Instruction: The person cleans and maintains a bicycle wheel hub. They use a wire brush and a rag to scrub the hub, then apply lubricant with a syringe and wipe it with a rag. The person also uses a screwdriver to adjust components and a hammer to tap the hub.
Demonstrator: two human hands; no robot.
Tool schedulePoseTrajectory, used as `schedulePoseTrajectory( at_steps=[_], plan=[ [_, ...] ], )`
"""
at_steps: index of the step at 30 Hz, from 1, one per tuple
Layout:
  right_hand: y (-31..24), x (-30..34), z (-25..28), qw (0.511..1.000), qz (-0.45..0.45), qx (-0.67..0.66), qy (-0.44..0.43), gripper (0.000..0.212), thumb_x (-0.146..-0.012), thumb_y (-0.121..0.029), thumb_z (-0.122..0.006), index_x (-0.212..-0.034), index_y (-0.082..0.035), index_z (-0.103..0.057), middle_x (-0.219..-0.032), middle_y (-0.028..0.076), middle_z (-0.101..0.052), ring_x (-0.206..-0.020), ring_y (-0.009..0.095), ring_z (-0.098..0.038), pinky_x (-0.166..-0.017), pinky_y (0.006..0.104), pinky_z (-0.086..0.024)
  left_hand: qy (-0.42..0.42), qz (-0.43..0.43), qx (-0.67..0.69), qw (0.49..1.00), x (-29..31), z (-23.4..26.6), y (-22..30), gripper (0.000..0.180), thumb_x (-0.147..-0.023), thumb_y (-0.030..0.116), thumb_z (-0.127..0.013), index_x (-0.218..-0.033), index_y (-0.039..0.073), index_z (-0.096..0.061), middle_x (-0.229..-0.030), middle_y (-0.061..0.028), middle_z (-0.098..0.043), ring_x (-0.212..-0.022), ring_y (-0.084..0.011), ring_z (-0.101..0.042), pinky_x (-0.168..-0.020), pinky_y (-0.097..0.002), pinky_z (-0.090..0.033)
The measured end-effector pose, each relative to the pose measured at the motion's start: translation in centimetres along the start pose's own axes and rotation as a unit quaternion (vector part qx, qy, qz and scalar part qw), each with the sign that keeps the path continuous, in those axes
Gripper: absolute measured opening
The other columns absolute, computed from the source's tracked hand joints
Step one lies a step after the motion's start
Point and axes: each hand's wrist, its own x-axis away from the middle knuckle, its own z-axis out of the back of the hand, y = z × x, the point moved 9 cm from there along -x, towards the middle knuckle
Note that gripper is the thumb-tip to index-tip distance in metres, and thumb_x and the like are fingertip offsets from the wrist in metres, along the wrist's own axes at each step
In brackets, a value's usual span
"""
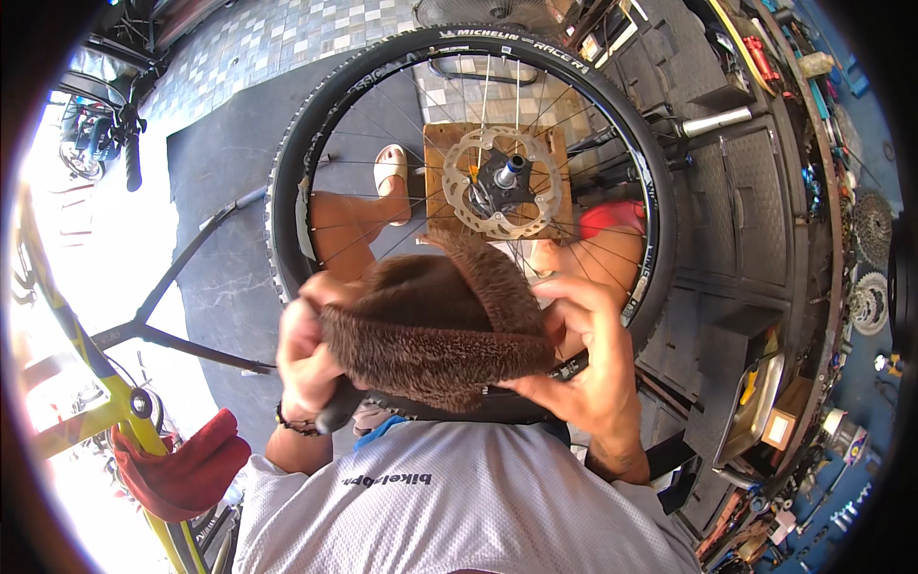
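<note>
A fuzzy dark brown cloth [440, 354] is stretched between my two hands in front of my chest, its far part folded up into a peak. My left hand [311, 335], a little blurred, grips the cloth's left end with bent fingers. Thumb and fingers of my right hand [593, 349] pinch its right end. Beneath the cloth lies a bicycle wheel with a black tyre [289, 182], its near part resting by my lap. A silver disc brake rotor [550, 191] faces up at the hub, over a wooden stool [437, 158].
A yellow bike frame [143, 411] with a red cloth [196, 469] hung on it stands at the left. Black frame tubes [172, 273] reach toward the wheel. Dark cabinets [751, 210] and a blue tool wall [841, 488] line the right. A fan [483, 11] stands beyond the wheel.
</note>
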Motion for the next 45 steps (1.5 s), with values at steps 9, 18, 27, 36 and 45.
schedulePoseTrajectory(
  at_steps=[9,18,27,36,45],
  plan=[
    [3.9,2.0,0.1,0.956,0.087,-0.166,-0.224,0.042,-0.082,-0.032,-0.093,-0.103,-0.002,-0.072,-0.100,0.008,-0.071,-0.091,0.023,-0.068,-0.090,0.0396,-0.054,0.110,-0.124,0.031,0.986,0.0,2.4,3.9,0.030,-0.104,0.011,-0.054,-0.127,0.000,-0.038,-0.086,-0.0125,-0.061,-0.043,-0.0128,-0.054,-0.036,-0.0250,-0.043],
    [3.0,-2.2,10.6,0.963,0.084,-0.191,0.172,0.048,-0.098,-0.013,-0.076,-0.140,0.001,-0.056,-0.120,0.011,-0.069,-0.100,0.020,-0.071,-0.088,0.0306,-0.057,-0.356,0.411,-0.035,0.839,0.1,-13.4,-13.8,0.041,-0.111,0.039,-0.058,-0.130,0.003,-0.064,-0.088,-0.0063,-0.070,-0.052,-0.0084,-0.053,-0.047,-0.0249,-0.042],
    [9.9,-11.5,5.1,0.909,0.177,0.362,0.107,0.069,-0.089,-0.027,-0.089,-0.142,0.000,-0.054,-0.116,0.017,-0.065,-0.083,0.024,-0.071,-0.069,0.0354,-0.057,-0.187,0.368,-0.081,0.907,-2.6,-5.5,-10.4,0.040,-0.114,0.035,-0.050,-0.123,0.004,-0.072,-0.067,-0.0033,-0.062,-0.047,-0.0089,-0.052,-0.045,-0.0267,-0.042],
    [8.6,-15.2,1.6,0.791,0.150,0.593,-0.017,0.052,-0.093,-0.057,-0.075,-0.093,-0.005,-0.073,-0.083,0.013,-0.070,-0.073,0.040,-0.072,-0.061,0.0483,-0.057,0.056,0.088,-0.403,0.909,-21.1,5.1,-2.9,0.040,-0.112,0.034,-0.053,-0.123,0.000,-0.070,-0.078,-0.0108,-0.075,-0.051,-0.0118,-0.059,-0.052,-0.0296,-0.049],
    [9.5,-16.4,1.5,0.801,0.166,0.575,-0.027,0.046,-0.094,-0.046,-0.078,-0.096,0.000,-0.079,-0.088,0.016,-0.077,-0.078,0.039,-0.074,-0.067,0.0442,-0.058,-0.066,-0.102,-0.750,0.650,-30.1,2.9,-12.1,0.028,-0.097,0.015,-0.061,-0.119,0.012,-0.078,-0.117,-0.0197,-0.071,-0.088,-0.0373,-0.076,-0.075,-0.0483,-0.062]
  ],
)
